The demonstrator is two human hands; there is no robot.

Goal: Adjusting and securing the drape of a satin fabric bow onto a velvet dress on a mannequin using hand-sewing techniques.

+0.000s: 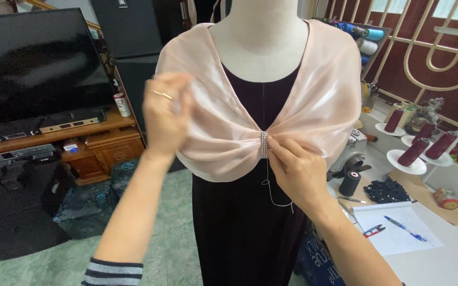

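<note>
A dress form [263, 37] wears a dark velvet dress [239, 228] with a sheer pale pink drape [324, 100] gathered at the chest by a small rhinestone band [264, 144]. My left hand [165, 114], a ring on one finger, pinches the pink fabric on the left side of the drape. My right hand [295, 169] pinches the fabric right beside the rhinestone band. A loose white thread [269, 188] hangs down from under that hand over the dark dress.
A white table [451, 259] at right holds a sheet of paper with a blue pen [405, 229], thread snips [373, 230], a black spool [350, 183] and maroon thread cones [414, 152]. A large dark television [33, 63] on a wooden cabinet stands at left.
</note>
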